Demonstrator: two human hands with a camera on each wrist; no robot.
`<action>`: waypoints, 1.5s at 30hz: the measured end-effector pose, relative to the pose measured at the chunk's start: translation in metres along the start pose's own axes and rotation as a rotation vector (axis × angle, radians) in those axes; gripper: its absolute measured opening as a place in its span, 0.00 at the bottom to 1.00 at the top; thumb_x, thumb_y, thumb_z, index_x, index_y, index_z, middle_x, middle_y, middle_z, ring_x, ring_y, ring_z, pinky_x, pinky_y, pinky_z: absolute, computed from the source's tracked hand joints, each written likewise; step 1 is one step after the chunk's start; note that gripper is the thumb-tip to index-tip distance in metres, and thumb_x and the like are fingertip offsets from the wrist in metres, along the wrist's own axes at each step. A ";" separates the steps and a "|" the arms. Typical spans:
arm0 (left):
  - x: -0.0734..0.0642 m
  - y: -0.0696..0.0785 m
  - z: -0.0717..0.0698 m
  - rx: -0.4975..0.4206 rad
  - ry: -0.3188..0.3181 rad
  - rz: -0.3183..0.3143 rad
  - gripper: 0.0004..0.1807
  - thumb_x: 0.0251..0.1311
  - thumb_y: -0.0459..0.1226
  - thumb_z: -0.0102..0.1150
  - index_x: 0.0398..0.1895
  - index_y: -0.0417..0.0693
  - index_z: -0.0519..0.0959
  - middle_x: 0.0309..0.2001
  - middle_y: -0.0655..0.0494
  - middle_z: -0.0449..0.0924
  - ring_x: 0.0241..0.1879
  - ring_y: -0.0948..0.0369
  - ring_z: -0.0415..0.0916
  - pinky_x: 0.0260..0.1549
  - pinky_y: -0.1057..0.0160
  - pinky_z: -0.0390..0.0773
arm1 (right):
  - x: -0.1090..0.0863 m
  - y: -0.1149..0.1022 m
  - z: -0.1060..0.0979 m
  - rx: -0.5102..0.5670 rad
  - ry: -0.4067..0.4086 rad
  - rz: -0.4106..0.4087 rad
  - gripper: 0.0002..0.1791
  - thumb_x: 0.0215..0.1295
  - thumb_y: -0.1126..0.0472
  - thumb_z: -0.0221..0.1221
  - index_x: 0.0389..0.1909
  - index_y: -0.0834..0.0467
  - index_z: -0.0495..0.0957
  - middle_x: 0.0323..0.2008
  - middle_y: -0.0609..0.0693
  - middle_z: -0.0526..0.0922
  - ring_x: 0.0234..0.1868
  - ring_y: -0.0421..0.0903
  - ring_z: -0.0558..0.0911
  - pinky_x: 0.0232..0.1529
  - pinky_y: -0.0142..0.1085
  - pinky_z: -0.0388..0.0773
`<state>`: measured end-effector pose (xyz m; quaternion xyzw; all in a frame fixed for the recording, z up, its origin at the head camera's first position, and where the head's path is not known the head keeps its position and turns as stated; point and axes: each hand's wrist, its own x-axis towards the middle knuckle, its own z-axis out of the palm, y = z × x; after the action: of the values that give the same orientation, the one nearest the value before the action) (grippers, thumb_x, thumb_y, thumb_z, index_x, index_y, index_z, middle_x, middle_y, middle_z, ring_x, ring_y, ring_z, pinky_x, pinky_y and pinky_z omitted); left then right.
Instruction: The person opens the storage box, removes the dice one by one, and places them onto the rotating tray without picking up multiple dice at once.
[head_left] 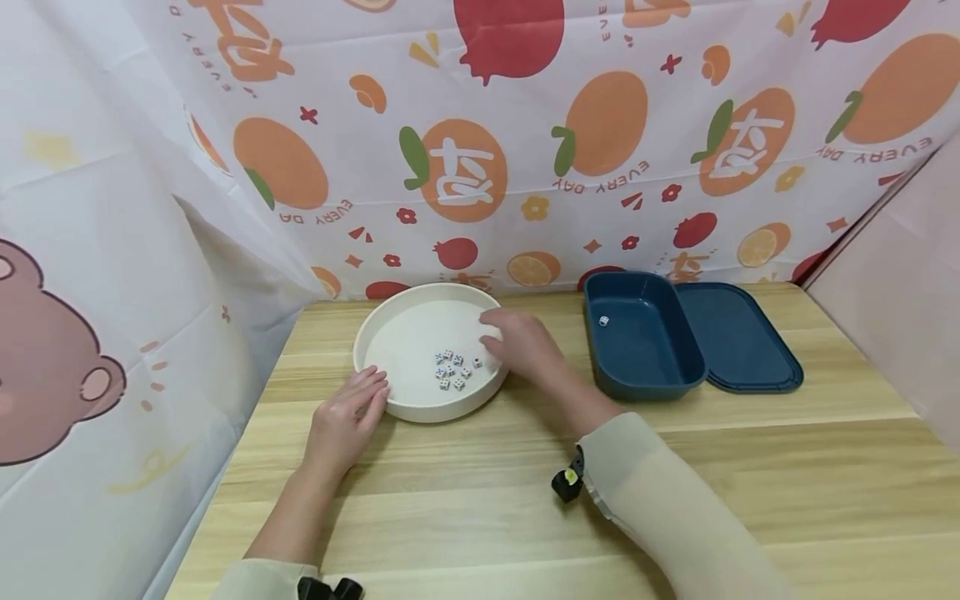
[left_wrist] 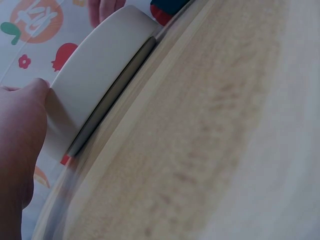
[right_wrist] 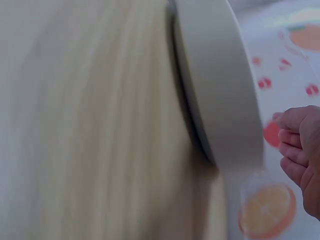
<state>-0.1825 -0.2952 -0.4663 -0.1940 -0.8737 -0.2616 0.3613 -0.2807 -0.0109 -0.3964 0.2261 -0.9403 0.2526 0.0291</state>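
Observation:
A round cream tray (head_left: 408,333) holds several small white dice (head_left: 450,372), clustered toward its front right. My left hand (head_left: 345,423) rests against the tray's front left edge, its fairly straight fingers at the rim. In the left wrist view, the same hand (left_wrist: 22,127) touches the outer wall of the tray (left_wrist: 95,65). Over the tray's right rim reaches my right hand (head_left: 525,342), thumb and fingers apart near the dice. The right wrist view shows this hand (right_wrist: 302,155) with loosely bent fingers and nothing visible in them.
Right of the tray stands a deep blue container (head_left: 645,342) with a single die (head_left: 603,321) inside. Its flat blue lid (head_left: 746,342) lies beside it on the wooden table (head_left: 465,500). A fruit-patterned cloth (head_left: 525,133) hangs behind the table.

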 end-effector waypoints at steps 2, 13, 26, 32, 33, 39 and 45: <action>0.000 0.000 -0.001 0.002 -0.004 -0.003 0.09 0.56 0.32 0.67 0.39 0.36 0.87 0.45 0.45 0.87 0.51 0.48 0.83 0.66 0.73 0.67 | -0.002 0.015 -0.012 -0.015 0.041 -0.010 0.20 0.68 0.56 0.61 0.59 0.56 0.79 0.59 0.52 0.81 0.63 0.49 0.78 0.65 0.43 0.76; -0.001 0.001 -0.002 -0.014 -0.014 -0.004 0.10 0.57 0.31 0.66 0.40 0.35 0.86 0.46 0.44 0.87 0.52 0.47 0.82 0.66 0.72 0.67 | -0.025 0.109 -0.069 0.075 0.199 0.310 0.21 0.68 0.55 0.61 0.58 0.58 0.79 0.59 0.58 0.80 0.59 0.56 0.78 0.59 0.53 0.78; -0.003 0.002 -0.001 -0.012 -0.004 0.018 0.09 0.56 0.31 0.66 0.39 0.35 0.87 0.45 0.45 0.87 0.52 0.47 0.83 0.65 0.74 0.68 | -0.035 0.165 -0.057 0.041 -0.150 0.466 0.29 0.69 0.57 0.58 0.68 0.64 0.68 0.64 0.65 0.73 0.62 0.59 0.73 0.68 0.56 0.69; -0.002 0.002 -0.001 -0.011 -0.007 0.012 0.09 0.57 0.31 0.66 0.40 0.36 0.87 0.45 0.45 0.87 0.52 0.47 0.82 0.65 0.72 0.68 | -0.032 0.161 -0.053 -0.060 -0.181 0.415 0.30 0.70 0.58 0.56 0.70 0.63 0.65 0.66 0.65 0.70 0.67 0.61 0.69 0.69 0.57 0.68; -0.002 0.002 -0.001 -0.009 -0.009 0.010 0.09 0.57 0.31 0.66 0.40 0.36 0.87 0.45 0.45 0.87 0.52 0.47 0.82 0.65 0.72 0.69 | -0.032 0.161 -0.053 -0.070 -0.190 0.414 0.30 0.71 0.58 0.56 0.70 0.63 0.64 0.67 0.65 0.69 0.68 0.62 0.68 0.69 0.57 0.67; -0.002 0.002 -0.001 -0.009 -0.022 -0.005 0.09 0.58 0.31 0.65 0.41 0.36 0.87 0.46 0.46 0.87 0.53 0.48 0.82 0.66 0.71 0.68 | -0.031 0.162 -0.050 -0.079 -0.170 0.405 0.22 0.70 0.59 0.56 0.62 0.63 0.72 0.58 0.64 0.76 0.57 0.59 0.75 0.61 0.56 0.74; -0.002 0.000 0.001 -0.005 -0.027 -0.003 0.09 0.59 0.31 0.65 0.41 0.36 0.86 0.47 0.45 0.86 0.53 0.48 0.82 0.66 0.72 0.67 | -0.032 0.163 -0.050 -0.047 -0.140 0.422 0.14 0.69 0.61 0.57 0.52 0.62 0.78 0.50 0.60 0.80 0.48 0.55 0.77 0.55 0.53 0.77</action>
<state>-0.1817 -0.2946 -0.4680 -0.1973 -0.8781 -0.2618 0.3485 -0.3269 0.1525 -0.4335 0.0406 -0.9721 0.2149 -0.0845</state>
